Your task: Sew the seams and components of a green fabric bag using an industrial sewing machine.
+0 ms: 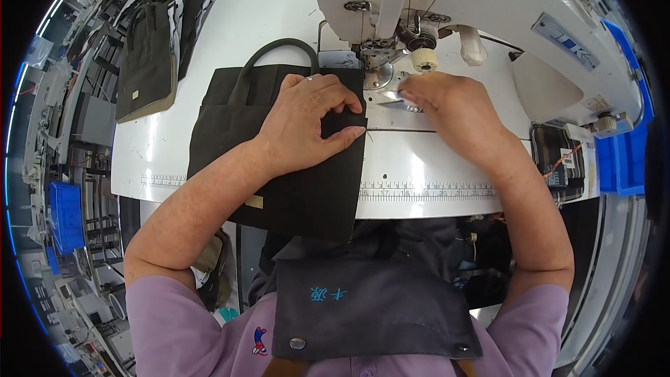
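Note:
A dark fabric tote bag [300,192] with a curved handle [278,43] lies on the white sewing table, overhanging its front edge. My left hand [307,115] is on top of the bag, fingers curled, with thumb and index fingertips pressing its right edge a little apart. A short loose thread [368,135] shows by the thumb. Just right of that edge, my right hand [457,108] is closed around a small metal tool that looks like thread snips [394,103]; its fingers partly cover it. The sewing machine's needle area [377,63] is just beyond the bag's far right corner.
The sewing machine head [481,0] overhangs the far right. More dark bags [146,63] lie at the table's far left. A printed ruler strip [433,190] runs along the front edge. Checked cloth [558,160] and a blue bin [621,146] sit at right.

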The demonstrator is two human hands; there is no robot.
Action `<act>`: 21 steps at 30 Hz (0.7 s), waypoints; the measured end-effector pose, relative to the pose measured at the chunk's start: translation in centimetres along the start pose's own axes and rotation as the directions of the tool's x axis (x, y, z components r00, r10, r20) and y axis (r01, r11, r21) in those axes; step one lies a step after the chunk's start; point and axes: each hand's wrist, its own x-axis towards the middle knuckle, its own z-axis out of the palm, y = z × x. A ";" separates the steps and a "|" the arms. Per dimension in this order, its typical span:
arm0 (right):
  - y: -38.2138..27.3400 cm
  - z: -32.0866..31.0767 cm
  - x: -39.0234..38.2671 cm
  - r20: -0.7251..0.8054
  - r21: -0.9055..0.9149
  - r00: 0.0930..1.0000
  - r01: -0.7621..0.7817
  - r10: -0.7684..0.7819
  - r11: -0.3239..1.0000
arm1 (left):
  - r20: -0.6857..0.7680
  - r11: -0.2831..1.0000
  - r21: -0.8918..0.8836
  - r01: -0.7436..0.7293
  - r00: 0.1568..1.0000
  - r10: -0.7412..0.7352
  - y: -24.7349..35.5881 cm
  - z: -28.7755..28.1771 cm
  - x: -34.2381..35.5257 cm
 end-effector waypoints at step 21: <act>-0.7 1.5 0.1 -0.050 0.074 0.984 0.177 -0.173 0.981 | 0.019 0.981 -0.070 0.180 0.984 -0.179 1.0 -0.2 0.6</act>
